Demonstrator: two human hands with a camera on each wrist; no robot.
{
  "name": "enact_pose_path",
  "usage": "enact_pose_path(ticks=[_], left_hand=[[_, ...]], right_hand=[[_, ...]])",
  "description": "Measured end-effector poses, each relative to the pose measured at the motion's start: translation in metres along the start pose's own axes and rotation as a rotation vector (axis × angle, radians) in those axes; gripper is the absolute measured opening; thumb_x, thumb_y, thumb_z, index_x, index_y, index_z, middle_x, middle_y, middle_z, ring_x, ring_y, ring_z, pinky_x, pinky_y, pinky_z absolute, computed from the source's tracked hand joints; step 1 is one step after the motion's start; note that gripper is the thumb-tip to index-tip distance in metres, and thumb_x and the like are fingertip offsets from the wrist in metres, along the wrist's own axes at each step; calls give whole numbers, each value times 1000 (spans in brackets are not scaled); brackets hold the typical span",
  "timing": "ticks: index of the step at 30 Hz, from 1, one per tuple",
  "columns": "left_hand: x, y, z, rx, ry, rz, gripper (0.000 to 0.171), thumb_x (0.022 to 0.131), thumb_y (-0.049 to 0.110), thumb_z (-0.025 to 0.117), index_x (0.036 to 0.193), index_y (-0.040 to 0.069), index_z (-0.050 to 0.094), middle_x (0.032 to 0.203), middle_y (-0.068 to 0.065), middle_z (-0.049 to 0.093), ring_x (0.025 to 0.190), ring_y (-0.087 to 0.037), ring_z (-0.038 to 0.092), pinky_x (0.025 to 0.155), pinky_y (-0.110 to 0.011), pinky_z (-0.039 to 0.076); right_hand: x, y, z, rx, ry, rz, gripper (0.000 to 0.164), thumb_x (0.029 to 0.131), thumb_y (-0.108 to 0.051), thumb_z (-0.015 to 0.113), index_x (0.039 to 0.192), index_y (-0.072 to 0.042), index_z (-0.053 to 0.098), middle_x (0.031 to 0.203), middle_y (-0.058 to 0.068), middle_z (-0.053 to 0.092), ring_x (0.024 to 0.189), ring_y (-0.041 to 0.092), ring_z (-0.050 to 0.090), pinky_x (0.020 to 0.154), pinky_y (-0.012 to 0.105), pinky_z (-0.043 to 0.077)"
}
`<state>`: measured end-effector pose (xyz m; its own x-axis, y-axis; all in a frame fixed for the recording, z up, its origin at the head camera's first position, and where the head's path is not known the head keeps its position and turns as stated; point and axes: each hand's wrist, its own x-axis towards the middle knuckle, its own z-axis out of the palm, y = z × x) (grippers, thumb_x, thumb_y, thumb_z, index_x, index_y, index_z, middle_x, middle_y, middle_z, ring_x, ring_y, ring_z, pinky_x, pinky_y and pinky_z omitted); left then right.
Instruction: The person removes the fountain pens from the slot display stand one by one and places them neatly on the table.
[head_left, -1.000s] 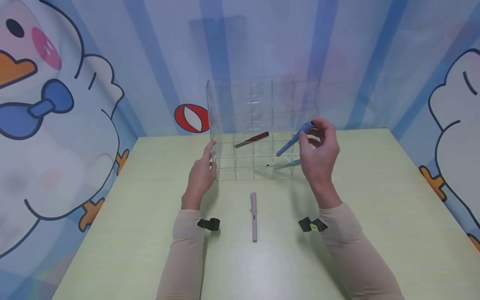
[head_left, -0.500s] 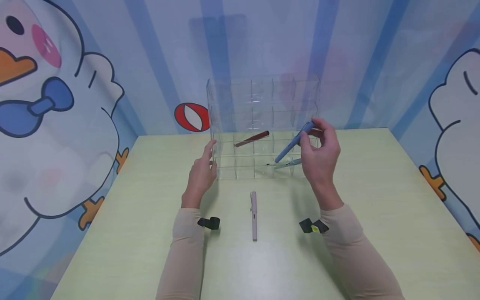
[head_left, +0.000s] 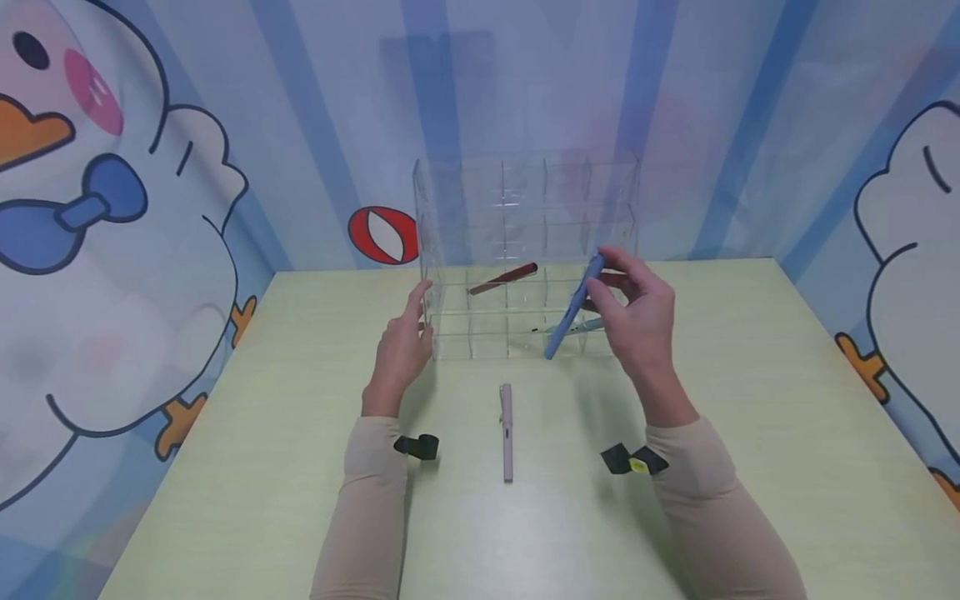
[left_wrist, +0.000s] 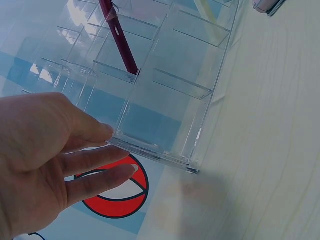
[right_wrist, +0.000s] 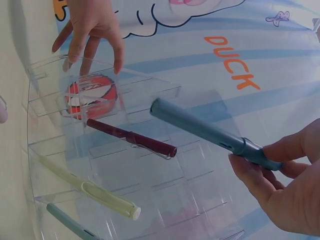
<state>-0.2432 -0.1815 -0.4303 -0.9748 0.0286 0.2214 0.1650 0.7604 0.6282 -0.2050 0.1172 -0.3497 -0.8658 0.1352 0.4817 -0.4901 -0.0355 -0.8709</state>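
Observation:
A clear acrylic rack [left_wrist: 165,159] with several compartments stands at the table's back. My left hand [head_left: 401,354] rests against its left side, thumb at the edge and other fingers fairly straight. My right hand [head_left: 641,321] pinches a blue pen [head_left: 572,310] between thumb and fingers, in front of the rack's right part. The pen slants, its free end down and to the left in the head view. Inside the rack lie a dark red pen [right_wrist: 131,137], a pale green pen [right_wrist: 90,187] and a teal pen [right_wrist: 70,222]. The right hand partly hides the teal one in the head view.
A lilac pen [head_left: 507,433] lies lengthwise on the pale table [head_left: 247,467], in front of the rack and between the forearms. A cartoon-printed backdrop [head_left: 330,100] rises right behind the rack.
My right hand has tilted the blue pen more steeply and shifted slightly left; the pen's free end is lower and nearer. The left hand and the pens in the rack have stayed put.

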Motion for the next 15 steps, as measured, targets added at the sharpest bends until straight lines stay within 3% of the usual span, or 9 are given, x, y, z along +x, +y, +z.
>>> enact_pose_path(ticks=[7, 15], left_hand=[[0, 0, 0, -10, -6, -10, 70, 99, 5, 59, 156, 27, 24, 142, -20, 54, 114, -38, 65, 75, -48, 57], [-1, 2, 0, -8, -10, -13, 70, 99, 5, 59, 157, 26, 24, 143, -20, 54, 114, -37, 65, 77, -48, 57]], right_hand=[[2, -5, -7, 92, -115, 175, 38, 91, 9, 65, 128, 4, 63, 110, 13, 64, 89, 16, 69, 72, 35, 59], [5, 3, -13, 33, -282, 363, 45, 94, 6, 63, 137, 8, 54, 113, 11, 61, 89, 14, 70, 76, 37, 59]])
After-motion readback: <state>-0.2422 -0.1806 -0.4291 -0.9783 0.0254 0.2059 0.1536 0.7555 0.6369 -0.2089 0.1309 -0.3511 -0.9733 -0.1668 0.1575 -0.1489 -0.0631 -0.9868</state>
